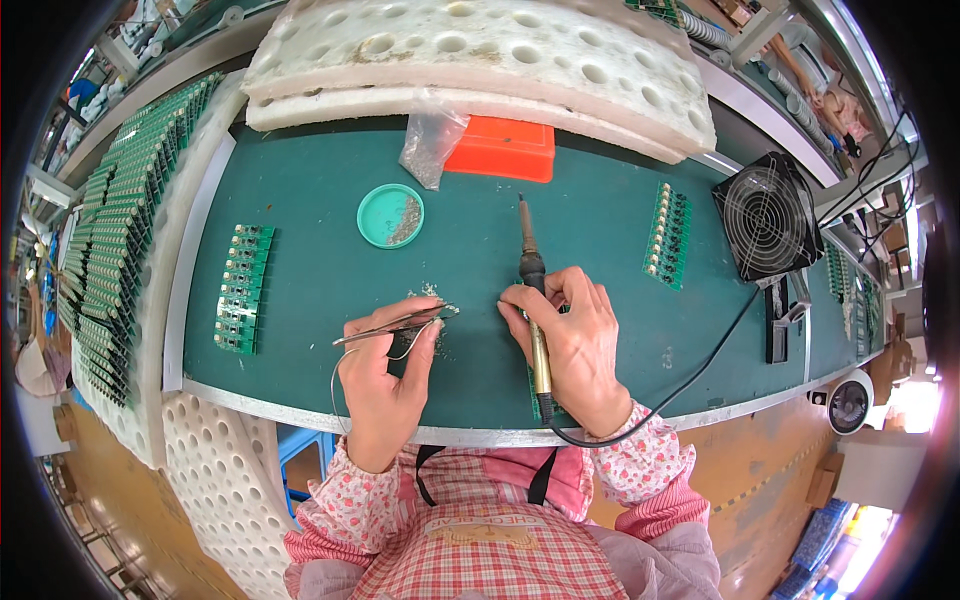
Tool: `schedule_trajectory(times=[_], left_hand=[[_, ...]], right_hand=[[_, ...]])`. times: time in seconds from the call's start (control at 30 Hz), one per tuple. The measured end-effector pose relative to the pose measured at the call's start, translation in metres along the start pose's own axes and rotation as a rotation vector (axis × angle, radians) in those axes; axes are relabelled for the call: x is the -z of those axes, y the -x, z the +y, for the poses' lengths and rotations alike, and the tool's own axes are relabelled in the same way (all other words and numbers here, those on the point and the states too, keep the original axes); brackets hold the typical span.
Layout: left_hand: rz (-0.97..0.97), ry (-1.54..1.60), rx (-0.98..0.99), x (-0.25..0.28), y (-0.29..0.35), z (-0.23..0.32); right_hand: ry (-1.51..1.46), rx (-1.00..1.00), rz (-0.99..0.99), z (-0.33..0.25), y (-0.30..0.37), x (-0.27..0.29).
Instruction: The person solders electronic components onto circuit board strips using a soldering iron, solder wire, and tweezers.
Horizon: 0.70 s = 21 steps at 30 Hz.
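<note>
My left hand [385,385] pinches a pair of metal tweezers [385,328] between thumb and fingers, their tips pointing right. A thin silvery wire [334,392] loops down beside the same hand. In my right hand [580,345] is a soldering iron [541,362], its tip directed away from me and its black cable [690,385] trailing off to the right. Part of a green circuit board shows beneath the right hand, mostly hidden. Tiny pale parts [429,290] lie scattered just beyond the tweezers. A round turquoise dish [364,222] with small silvery parts sits farther back.
Circuit-board strips lie at left [241,290] and right [667,240] on the green mat. Behind are a plastic bag [432,140], an orange-red box [505,148] and white perforated foam [470,45]. A black fan [768,215] stands right; stacked boards [135,220] fill the far left.
</note>
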State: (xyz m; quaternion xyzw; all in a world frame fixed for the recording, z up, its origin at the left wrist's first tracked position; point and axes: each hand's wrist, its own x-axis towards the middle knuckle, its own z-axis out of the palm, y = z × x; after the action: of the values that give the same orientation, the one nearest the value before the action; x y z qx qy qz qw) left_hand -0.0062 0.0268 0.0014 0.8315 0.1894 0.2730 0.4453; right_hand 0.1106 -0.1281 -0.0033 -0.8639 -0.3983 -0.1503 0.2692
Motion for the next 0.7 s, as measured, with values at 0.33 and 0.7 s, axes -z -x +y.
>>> schedule_trajectory(times=[0.33, 0.7], left_hand=[[-0.034, -0.085, -0.125, 0.007, 0.004, -0.01], [-0.059, -0.089, -0.113, 0.006, 0.004, -0.006]], right_hand=[[-0.05, -0.041, 0.021, 0.0, -0.002, 0.003], [-0.035, 0.015, 0.049, 0.002, 0.0, 0.007]])
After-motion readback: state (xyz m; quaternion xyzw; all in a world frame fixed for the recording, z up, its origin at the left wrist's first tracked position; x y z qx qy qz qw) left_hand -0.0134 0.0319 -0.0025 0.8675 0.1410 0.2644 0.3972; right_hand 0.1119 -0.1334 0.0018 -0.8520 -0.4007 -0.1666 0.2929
